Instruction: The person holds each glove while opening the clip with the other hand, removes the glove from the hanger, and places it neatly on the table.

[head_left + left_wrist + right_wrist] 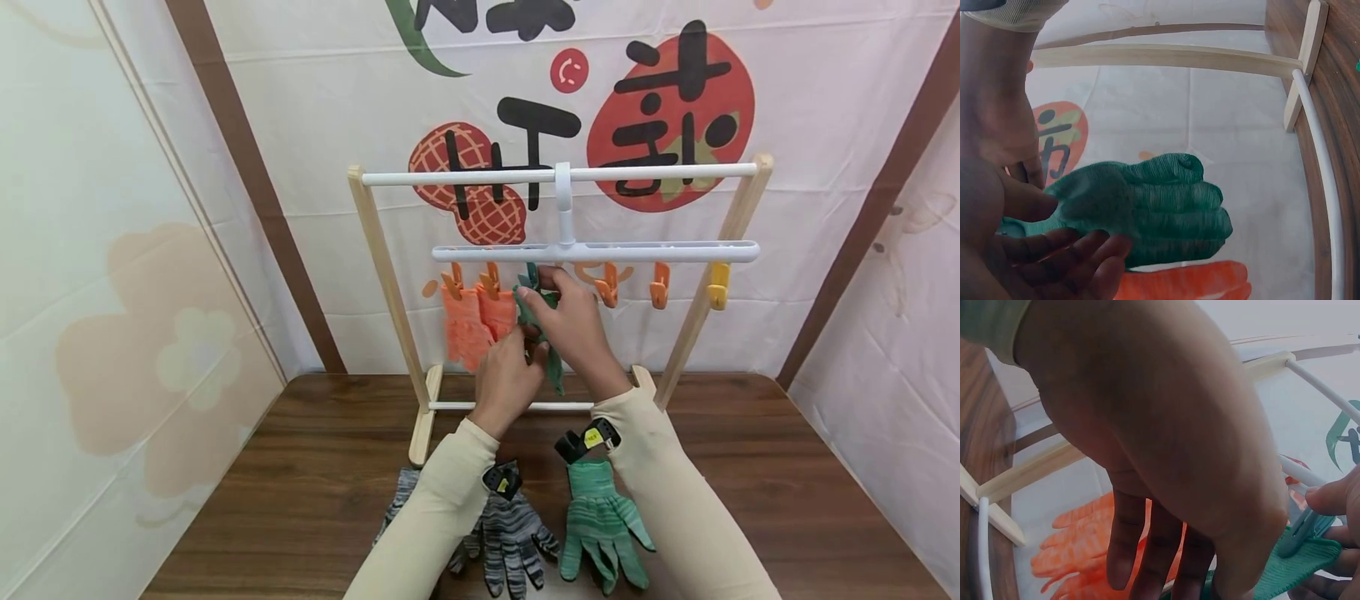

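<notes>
A green knitted glove [1166, 212] hangs palm-on in the left wrist view, its fingers pointing down the rack. My left hand [512, 375] grips this glove near its upper part, though the exact contact is partly hidden. At the cuff, my right hand [573, 321] pinches a teal clothespin [1297, 534] beneath the white hanger [637, 252]. The clothespin sits over the cuff edge in the right wrist view. Just left of my hands, orange gloves [467, 325] hang from two orange clothespins [491, 281].
Beyond my right hand dangle orange clothespins [660, 286] and a yellow clothespin [718, 287]. The wooden rack [390, 279] carries the hanger on its white top bar [465, 177]. On the brown table [300, 492] lie grey striped gloves [510, 533] and another green glove [600, 525], under my forearms.
</notes>
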The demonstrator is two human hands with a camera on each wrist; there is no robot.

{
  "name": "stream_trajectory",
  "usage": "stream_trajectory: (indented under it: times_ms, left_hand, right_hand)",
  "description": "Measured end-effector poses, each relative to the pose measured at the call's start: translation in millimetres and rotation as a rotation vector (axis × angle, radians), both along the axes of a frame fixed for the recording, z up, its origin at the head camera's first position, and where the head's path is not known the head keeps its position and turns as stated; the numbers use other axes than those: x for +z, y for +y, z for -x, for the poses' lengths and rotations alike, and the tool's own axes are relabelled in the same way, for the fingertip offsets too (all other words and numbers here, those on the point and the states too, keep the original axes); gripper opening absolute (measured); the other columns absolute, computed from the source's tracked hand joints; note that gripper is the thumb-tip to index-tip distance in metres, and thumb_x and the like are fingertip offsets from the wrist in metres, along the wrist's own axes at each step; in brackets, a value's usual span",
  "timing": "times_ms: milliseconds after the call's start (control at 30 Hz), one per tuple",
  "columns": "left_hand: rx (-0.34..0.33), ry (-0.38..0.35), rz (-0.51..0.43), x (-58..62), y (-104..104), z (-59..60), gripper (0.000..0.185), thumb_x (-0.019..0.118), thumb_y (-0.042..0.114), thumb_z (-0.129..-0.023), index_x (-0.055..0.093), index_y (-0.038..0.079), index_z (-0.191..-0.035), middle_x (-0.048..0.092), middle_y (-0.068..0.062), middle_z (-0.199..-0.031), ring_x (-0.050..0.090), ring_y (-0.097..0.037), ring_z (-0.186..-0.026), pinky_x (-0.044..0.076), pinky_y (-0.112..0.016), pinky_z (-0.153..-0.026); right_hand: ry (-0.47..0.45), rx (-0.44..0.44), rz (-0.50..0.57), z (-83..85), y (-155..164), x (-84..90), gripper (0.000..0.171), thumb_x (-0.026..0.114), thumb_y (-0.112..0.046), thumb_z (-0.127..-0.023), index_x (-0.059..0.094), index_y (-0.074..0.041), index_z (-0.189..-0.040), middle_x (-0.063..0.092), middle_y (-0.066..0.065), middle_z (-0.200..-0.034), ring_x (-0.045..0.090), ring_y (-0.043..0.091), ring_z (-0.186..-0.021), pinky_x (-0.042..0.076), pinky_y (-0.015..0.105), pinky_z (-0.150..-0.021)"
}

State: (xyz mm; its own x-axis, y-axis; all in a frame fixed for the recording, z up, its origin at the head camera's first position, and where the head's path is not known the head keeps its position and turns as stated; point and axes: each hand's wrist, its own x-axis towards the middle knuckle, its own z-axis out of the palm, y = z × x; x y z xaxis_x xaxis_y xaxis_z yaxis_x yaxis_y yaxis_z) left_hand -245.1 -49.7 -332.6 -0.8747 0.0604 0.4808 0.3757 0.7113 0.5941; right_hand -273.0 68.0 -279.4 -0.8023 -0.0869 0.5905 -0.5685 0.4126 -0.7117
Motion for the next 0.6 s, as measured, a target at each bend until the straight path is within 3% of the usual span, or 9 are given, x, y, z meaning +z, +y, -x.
stream_trajectory:
  times_ms: [267,600]
  left_hand:
    - [0.054,0.041,-0.017,1.3,-3.7,6.2,0.015,0.062,0.023,-0.101,0.069,0.011,-0.106,0.07,-0.003,-0.089,0.066,-0.021,-0.075,0.052,-0.039,-0.064]
    - [0.137,0.084,-0.092,5.7,-8.9,12.1,0.021,0.063,0.02,-0.1,0.071,0.009,-0.116,0.072,-0.006,-0.101,0.068,-0.024,-0.084,0.054,-0.044,-0.07]
  right_hand:
    - [0.025,-0.037,-0.024,2.7,2.1,3.4,0.039,0.067,-0.028,-0.1,0.066,-0.003,-0.13,0.072,0.013,-0.116,0.066,0.027,-0.112,0.048,0.053,-0.098]
    - [-0.001,0.03,-0.031,-2.5,4.8,6.6,0.036,0.064,-0.027,-0.103,0.066,-0.004,-0.13,0.072,0.011,-0.111,0.066,0.024,-0.105,0.051,0.047,-0.092]
